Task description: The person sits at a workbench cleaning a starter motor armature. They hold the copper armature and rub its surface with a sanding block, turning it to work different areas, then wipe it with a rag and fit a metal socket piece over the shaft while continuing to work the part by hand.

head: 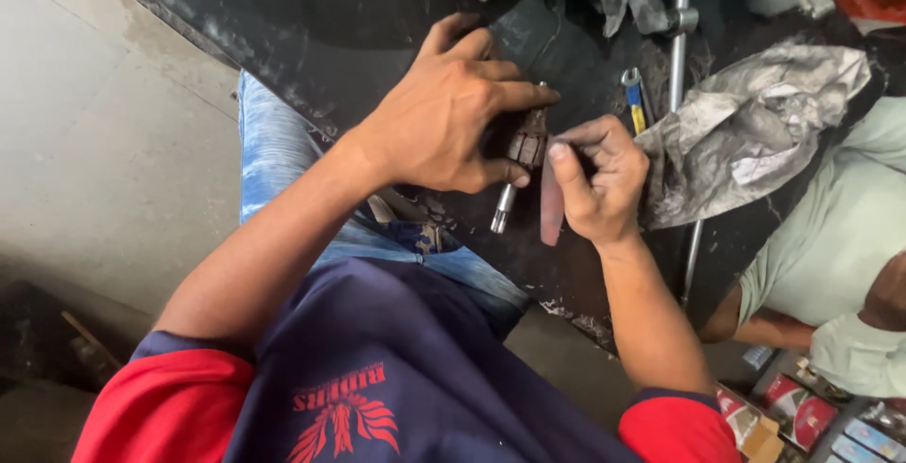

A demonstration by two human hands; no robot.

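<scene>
1. A rusty motor armature (527, 145) with a bright steel shaft (503, 208) sits at the middle of the view, over a black mat (311, 29); the shaft end points toward 7 o'clock
2. The left hand (453, 114) comes in from 8 o'clock and is closed around the armature's body, fingers curled over the top and thumb beneath it
3. The right hand (599, 180) is at 3 o'clock of the armature, touching it; its thumb and fingers are pinched shut on a thin reddish-brown strip (550, 208), which hangs down toward 6 o'clock just beside the shaft
4. At 1 o'clock of the right hand a small spanner with a blue and yellow handle (634, 100) lies on the mat
5. Just past the spanner a long metal rod (679, 38) runs from 12 o'clock down toward 6 o'clock
6. At 3 o'clock of the right hand lies a crumpled grey cloth (755, 133), partly over the rod
7. Another person's pale green sleeve (840, 236) enters from the 4 o'clock edge, well apart from both hands
8. The person's blue jeans (274, 142) show at 9 o'clock, beneath the left forearm
</scene>
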